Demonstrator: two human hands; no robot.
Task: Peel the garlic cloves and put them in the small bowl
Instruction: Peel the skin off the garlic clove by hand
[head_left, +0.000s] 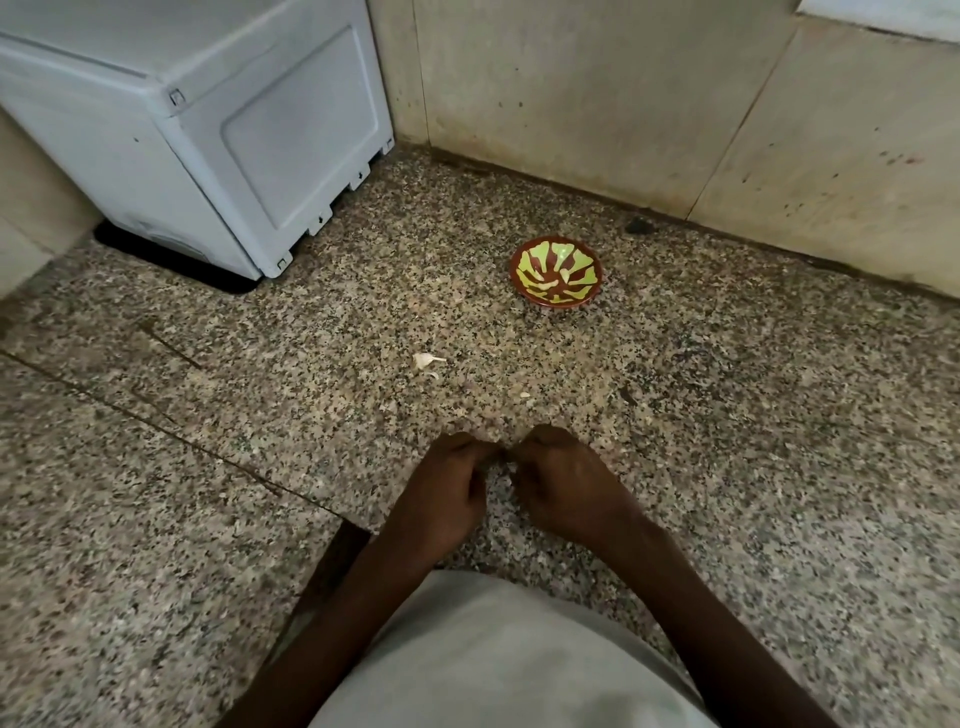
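A small brown bowl (557, 273) with a green pattern stands on the speckled stone counter (727, 415), far right of centre; pale peeled cloves lie inside it. An unpeeled garlic clove (427, 359) lies on the counter left of the bowl, with a scrap of skin (432, 375) beside it and another bit (524, 395) nearer me. My left hand (445, 486) and my right hand (563, 480) are curled with fingertips meeting at the centre. They pinch something tiny between them, which the fingers hide.
A pale grey appliance (208, 130) stands at the back left of the counter. A tiled wall (623, 104) runs along the back. A dark seam (156, 415) crosses the stone on the left. My pale shirt (498, 660) fills the bottom.
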